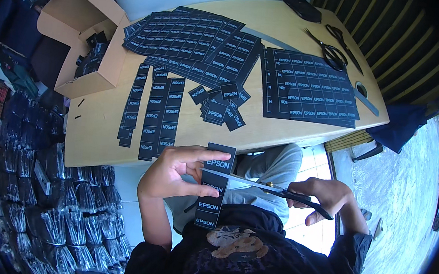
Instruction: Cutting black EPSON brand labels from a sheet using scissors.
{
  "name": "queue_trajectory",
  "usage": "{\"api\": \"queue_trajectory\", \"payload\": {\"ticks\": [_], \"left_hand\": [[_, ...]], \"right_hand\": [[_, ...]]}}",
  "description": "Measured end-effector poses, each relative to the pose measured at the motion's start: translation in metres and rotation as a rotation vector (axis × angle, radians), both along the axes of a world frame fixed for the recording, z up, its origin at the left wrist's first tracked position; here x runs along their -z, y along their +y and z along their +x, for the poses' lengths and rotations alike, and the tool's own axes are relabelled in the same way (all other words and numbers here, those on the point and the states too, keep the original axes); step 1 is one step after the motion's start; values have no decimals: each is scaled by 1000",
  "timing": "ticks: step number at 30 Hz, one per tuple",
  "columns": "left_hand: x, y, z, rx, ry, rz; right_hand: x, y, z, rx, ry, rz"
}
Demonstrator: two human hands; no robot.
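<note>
My left hand pinches a black label strip with white lettering, held upright in front of my chest. Its thumb and fingers lie across the strip's upper half. My right hand grips a pair of scissors with black handles, and the blades reach left across the strip between my left thumb and index finger. Just beyond, on the table, lies a small pile of cut label squares. To its left rest several uncut strips.
Stacked label sheets and more sheets cover the wooden table. An open cardboard box stands at the left, with dark pieces inside. Spare scissors and a metal ruler lie at right. Bundled plastic-wrapped goods fill the lower left.
</note>
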State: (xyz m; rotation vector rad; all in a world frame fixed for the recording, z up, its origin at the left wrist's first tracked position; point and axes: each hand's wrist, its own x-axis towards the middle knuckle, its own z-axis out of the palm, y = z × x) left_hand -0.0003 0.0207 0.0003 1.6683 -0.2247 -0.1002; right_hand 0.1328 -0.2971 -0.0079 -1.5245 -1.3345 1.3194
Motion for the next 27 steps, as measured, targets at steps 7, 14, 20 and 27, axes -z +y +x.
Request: {"api": "queue_trajectory", "payload": {"ticks": [7,14,20,27], "left_hand": [[-1,-5,7,72,24,40],[6,-4,9,90,-3,78],[5,-3,9,100,21,127],[9,-6,12,68,-36,54]], "right_hand": [[8,1,0,2,25,36],[6,4,0,-6,31,42],[7,5,5,-84,16,-38],[7,7,5,-71,25,-36]]}}
